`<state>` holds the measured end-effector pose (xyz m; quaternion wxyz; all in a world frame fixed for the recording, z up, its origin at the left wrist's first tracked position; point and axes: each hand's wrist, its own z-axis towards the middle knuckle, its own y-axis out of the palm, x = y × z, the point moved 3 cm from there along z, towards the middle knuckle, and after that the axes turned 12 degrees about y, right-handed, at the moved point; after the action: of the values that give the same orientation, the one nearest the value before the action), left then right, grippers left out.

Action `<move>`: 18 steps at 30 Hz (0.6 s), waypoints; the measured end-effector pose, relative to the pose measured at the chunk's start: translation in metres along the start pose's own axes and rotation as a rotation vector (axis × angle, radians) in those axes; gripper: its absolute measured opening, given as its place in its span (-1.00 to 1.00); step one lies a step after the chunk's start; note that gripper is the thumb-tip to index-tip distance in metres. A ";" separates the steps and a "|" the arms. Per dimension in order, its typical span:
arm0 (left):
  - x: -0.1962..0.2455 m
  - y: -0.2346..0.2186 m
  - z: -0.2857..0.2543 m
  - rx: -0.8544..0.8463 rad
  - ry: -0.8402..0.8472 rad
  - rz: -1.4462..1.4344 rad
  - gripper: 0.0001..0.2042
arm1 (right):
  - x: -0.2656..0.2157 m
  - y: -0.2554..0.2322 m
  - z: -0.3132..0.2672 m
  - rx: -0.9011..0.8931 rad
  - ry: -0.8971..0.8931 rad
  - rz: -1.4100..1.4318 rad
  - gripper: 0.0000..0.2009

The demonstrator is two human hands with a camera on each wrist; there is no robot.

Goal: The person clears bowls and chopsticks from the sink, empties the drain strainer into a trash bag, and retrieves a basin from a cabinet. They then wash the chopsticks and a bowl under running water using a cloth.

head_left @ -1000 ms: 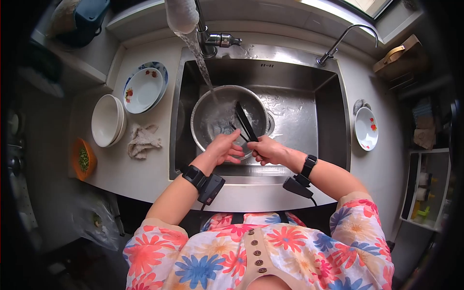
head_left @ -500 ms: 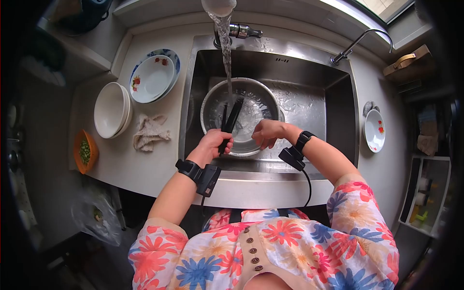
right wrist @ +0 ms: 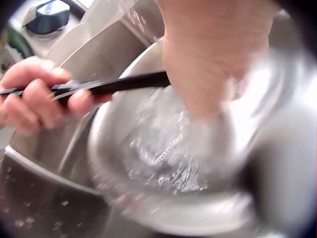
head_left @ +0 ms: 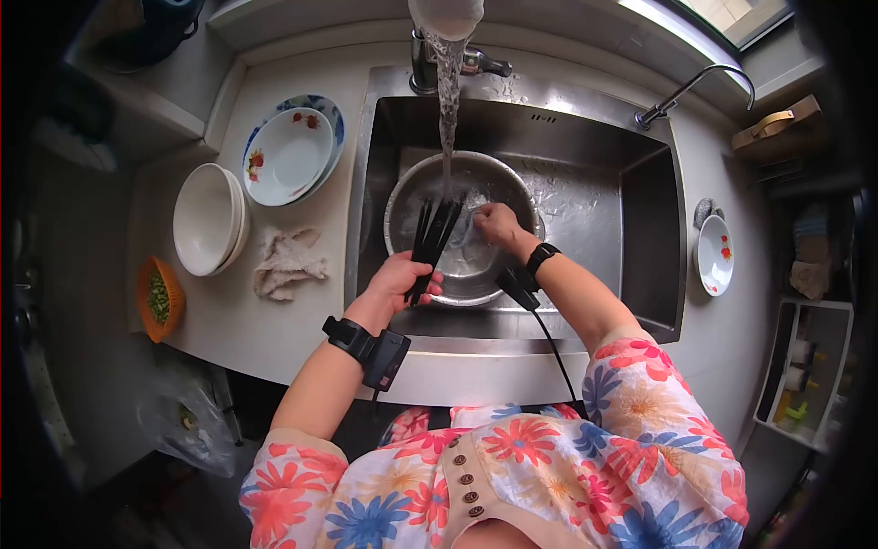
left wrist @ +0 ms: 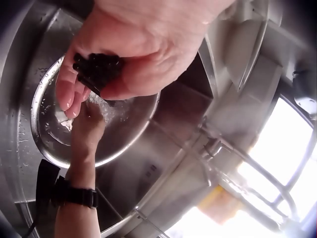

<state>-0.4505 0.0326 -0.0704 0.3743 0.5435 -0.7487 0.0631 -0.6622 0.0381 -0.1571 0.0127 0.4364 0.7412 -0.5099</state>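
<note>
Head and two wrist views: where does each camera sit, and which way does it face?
Head: worn on the head, facing forward and down at the sink; the left hand, right hand and floral top show.
Left wrist: on that wrist, looking past the left hand and its black sticks toward the metal basin; both hands show.
Right wrist: on that wrist, looking into the metal basin; both hands show.
Both wrist views share the metal basin and black sticks.

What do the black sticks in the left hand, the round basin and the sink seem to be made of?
Black sticks: perhaps plastic or coated wood; smooth, slight sheen. Round basin: metal, probably stainless steel; grey, shiny rim. Sink: likely stainless steel too; satin grey, soft reflections.
</note>
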 end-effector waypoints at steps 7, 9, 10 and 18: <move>-0.002 0.013 -0.003 0.054 -0.047 0.087 -0.92 | -0.048 0.008 -0.062 -0.012 -0.432 0.285 -0.77; -0.001 0.014 -0.009 0.054 -0.059 0.096 -0.92 | -0.035 0.021 -0.032 -0.095 -0.365 0.282 -0.76; 0.000 0.014 -0.011 0.050 -0.071 0.107 -0.92 | -0.024 0.025 -0.010 -0.102 -0.370 0.206 -0.75; -0.003 0.003 -0.016 0.086 -0.070 -0.001 -0.95 | 0.024 0.017 0.023 -0.297 0.230 0.368 -0.75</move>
<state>-0.4451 0.0444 -0.0595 0.3243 0.5615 -0.7575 0.0757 -0.6753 0.0374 -0.1917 0.0848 0.6123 0.7126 -0.3319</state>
